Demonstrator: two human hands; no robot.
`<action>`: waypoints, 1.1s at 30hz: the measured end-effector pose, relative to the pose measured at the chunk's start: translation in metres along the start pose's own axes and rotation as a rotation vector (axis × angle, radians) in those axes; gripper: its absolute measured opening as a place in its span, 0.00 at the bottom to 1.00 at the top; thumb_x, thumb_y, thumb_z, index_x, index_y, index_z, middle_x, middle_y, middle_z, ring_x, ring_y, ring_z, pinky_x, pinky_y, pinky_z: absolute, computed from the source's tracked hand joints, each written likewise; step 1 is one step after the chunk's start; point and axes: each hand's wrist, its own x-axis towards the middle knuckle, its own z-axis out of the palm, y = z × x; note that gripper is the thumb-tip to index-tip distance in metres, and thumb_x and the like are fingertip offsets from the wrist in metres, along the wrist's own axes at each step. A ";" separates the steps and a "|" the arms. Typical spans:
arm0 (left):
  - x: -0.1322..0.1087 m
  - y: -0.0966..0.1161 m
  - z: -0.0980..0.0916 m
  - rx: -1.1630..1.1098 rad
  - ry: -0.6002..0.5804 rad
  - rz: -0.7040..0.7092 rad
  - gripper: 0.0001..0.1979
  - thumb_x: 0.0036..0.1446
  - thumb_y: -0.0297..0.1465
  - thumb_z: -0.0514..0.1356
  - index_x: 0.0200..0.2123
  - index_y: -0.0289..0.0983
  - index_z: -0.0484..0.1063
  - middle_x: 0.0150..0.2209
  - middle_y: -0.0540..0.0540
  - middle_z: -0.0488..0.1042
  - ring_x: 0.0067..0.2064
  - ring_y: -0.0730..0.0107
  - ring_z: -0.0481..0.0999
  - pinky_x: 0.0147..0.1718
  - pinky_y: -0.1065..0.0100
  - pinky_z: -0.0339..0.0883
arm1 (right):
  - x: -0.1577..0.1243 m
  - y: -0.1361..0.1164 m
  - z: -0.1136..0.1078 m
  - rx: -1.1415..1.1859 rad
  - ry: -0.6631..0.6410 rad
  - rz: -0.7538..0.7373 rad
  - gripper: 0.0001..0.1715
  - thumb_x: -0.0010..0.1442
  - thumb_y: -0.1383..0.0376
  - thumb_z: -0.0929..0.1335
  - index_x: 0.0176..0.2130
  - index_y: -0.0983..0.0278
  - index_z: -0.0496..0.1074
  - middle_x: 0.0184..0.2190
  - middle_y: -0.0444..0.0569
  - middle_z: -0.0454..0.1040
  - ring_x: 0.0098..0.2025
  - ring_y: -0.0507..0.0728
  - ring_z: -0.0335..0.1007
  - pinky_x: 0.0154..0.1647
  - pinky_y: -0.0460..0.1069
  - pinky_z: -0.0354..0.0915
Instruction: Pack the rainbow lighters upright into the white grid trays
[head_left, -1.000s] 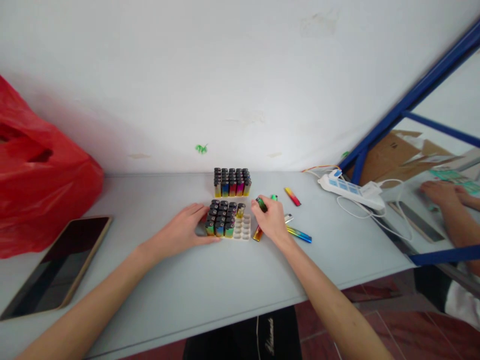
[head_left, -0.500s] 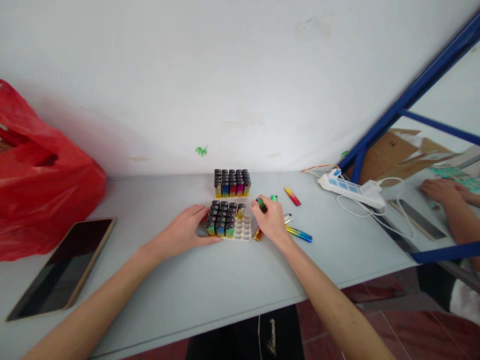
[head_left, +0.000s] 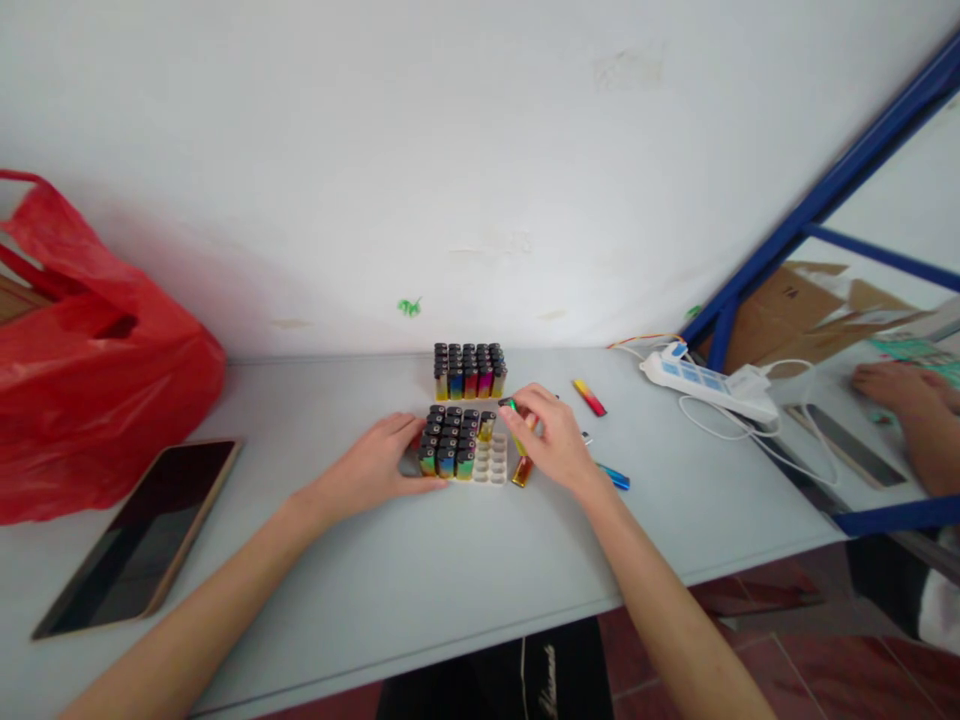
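Observation:
A white tray point(head_left: 491, 470) with round holes holds rows of upright, black-topped lighters point(head_left: 448, 445) in bright colours; its right-hand holes are bare apart from a yellow lighter point(head_left: 487, 427) at the back. Curved round the tray's left side, my left hand point(head_left: 382, 458) has its thumb along the front edge and its fingertips hidden behind the lighters. My right hand point(head_left: 553, 437) pinches a green and yellow lighter point(head_left: 516, 412), tilted, above the tray's right edge. Below that hand an orange-gold lighter point(head_left: 523, 472) lies on the table.
A second full block of lighters point(head_left: 470, 372) stands behind, near the wall. To the right lie a red-yellow lighter point(head_left: 589, 397), a blue lighter point(head_left: 615, 476) and a white power strip point(head_left: 709, 383). A phone point(head_left: 139, 540) and a red bag point(head_left: 105, 370) are at left.
My right hand has turned the lighter in its fingers, so more of its green and yellow body shows. My left hand stays at the tray. The view has shifted slightly.

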 end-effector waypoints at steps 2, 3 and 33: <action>0.000 -0.001 0.000 0.003 0.001 0.004 0.33 0.53 0.59 0.72 0.48 0.38 0.77 0.49 0.36 0.82 0.53 0.42 0.82 0.55 0.50 0.76 | -0.001 0.000 -0.001 -0.029 -0.043 -0.033 0.25 0.75 0.45 0.66 0.34 0.60 0.73 0.32 0.49 0.75 0.34 0.58 0.70 0.39 0.53 0.66; 0.000 -0.001 0.000 0.005 0.001 0.007 0.33 0.53 0.59 0.72 0.48 0.37 0.77 0.50 0.36 0.82 0.53 0.42 0.81 0.55 0.49 0.76 | -0.001 0.001 0.000 -0.035 -0.073 -0.030 0.25 0.75 0.46 0.66 0.34 0.60 0.74 0.30 0.47 0.74 0.32 0.58 0.70 0.38 0.52 0.66; -0.001 -0.001 0.000 0.010 -0.017 0.005 0.31 0.56 0.55 0.71 0.48 0.35 0.77 0.49 0.37 0.81 0.51 0.45 0.81 0.53 0.52 0.76 | 0.001 0.043 -0.034 -0.361 0.064 0.180 0.32 0.78 0.47 0.63 0.29 0.62 0.75 0.25 0.46 0.76 0.27 0.54 0.68 0.35 0.50 0.58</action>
